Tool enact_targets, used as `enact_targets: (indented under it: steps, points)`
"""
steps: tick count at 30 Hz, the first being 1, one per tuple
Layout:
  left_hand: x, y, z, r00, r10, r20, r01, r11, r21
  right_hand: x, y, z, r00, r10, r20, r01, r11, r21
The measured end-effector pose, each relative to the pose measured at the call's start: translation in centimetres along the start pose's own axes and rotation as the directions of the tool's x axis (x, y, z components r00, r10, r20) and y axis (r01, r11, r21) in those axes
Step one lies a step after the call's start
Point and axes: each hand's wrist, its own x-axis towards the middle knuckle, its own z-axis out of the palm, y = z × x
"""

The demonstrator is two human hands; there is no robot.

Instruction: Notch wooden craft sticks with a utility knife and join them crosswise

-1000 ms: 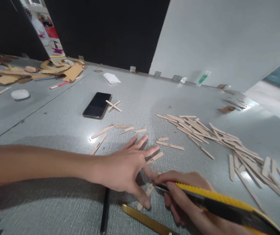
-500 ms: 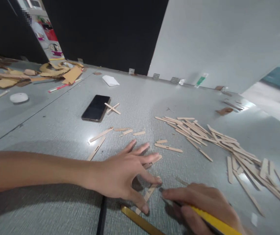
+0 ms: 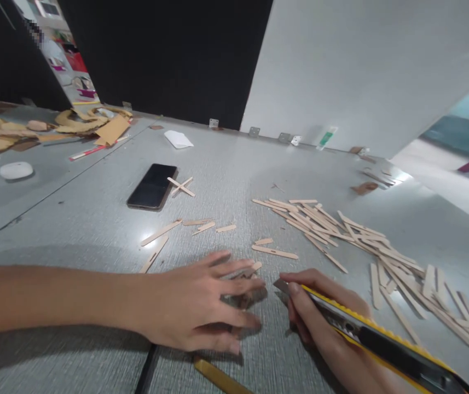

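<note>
My right hand (image 3: 320,312) grips a yellow and black utility knife (image 3: 365,334). Its bare blade points up and left, just above the table. To the left, my left hand (image 3: 205,301) is open, palm down, with its fingers apart over small wooden stick pieces. The end of one craft stick piece (image 3: 258,266) shows past the fingers; the rest is mostly hidden. A slotted craft stick (image 3: 275,251) and a short offcut (image 3: 264,241) lie beyond the fingertips. Below my left hand lies a flat gold-coloured strip (image 3: 220,377), cut off by the frame.
A heap of craft sticks (image 3: 365,235) spreads across the right side. Cut pieces (image 3: 205,227) lie ahead of my left hand. Two crossed sticks (image 3: 181,187) touch a phone (image 3: 152,186). A white mouse (image 3: 16,171) and cardboard scraps (image 3: 90,123) are at the far left.
My left hand has shifted from pinning a stick piece between thumb and finger to covering it with spread fingers. My right hand has raised and turned the knife, so its blade shows.
</note>
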Motion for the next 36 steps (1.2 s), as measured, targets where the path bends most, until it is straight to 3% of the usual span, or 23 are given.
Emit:
enact_targets:
  steps: [3,9,11,16,20,22,24,26,28,31,34,36]
  points:
    - [-0.2,0.0,-0.3,0.998,-0.002,0.057,0.0,0.999,0.035,0.0,-0.1,0.0,0.998,0.054,0.034,-0.056,0.996,0.062]
    - [-0.1,-0.5,1.6,0.97,-0.238,-0.047,0.235,0.97,-0.061,0.0,-0.5,0.4,0.993,0.107,0.048,-0.111,0.99,0.091]
    - [0.1,-0.5,2.2,0.964,-0.262,-0.051,0.259,0.963,-0.07,0.0,-0.6,0.5,0.991,0.12,0.058,-0.127,0.985,0.121]
    - [0.1,-0.1,1.7,0.964,-0.203,-0.173,0.184,0.975,-0.121,-0.1,-1.0,0.9,0.992,0.118,0.036,-0.123,0.976,0.18]
    - [-0.2,-0.4,-0.1,0.997,-0.059,-0.043,0.053,0.991,-0.126,-0.2,-1.2,1.0,0.995,0.095,0.032,-0.098,0.985,0.139]
    - [-0.2,-0.4,-0.2,0.999,-0.04,-0.001,0.039,0.991,-0.128,-0.2,-1.0,0.9,0.995,0.09,0.034,-0.094,0.988,0.124]
    - [0.0,-0.3,0.7,0.994,-0.084,-0.064,0.077,0.992,-0.102,-0.1,-0.6,0.9,0.996,0.076,0.046,-0.082,0.989,0.12]
    - [0.2,0.2,2.0,0.96,-0.201,-0.195,0.183,0.977,-0.106,-0.1,-0.2,0.8,0.996,0.057,0.066,-0.065,0.99,0.122]
    - [0.3,0.8,2.8,0.935,-0.272,-0.227,0.245,0.96,-0.139,-0.1,0.0,0.8,0.996,0.037,0.08,-0.047,0.991,0.128]
    - [0.1,1.9,2.5,0.949,-0.272,-0.16,0.258,0.961,-0.103,-0.1,-0.2,0.8,0.997,0.021,0.077,-0.031,0.992,0.123]
    - [-0.4,2.9,1.0,0.982,-0.191,0.013,0.191,0.982,-0.01,-0.3,-0.6,0.6,0.997,0.008,0.077,-0.015,0.995,0.101]
    - [-0.6,3.3,0.3,0.983,-0.167,0.074,0.165,0.986,0.03,-0.3,-0.5,0.4,0.997,-0.008,0.081,0.003,0.998,0.068]
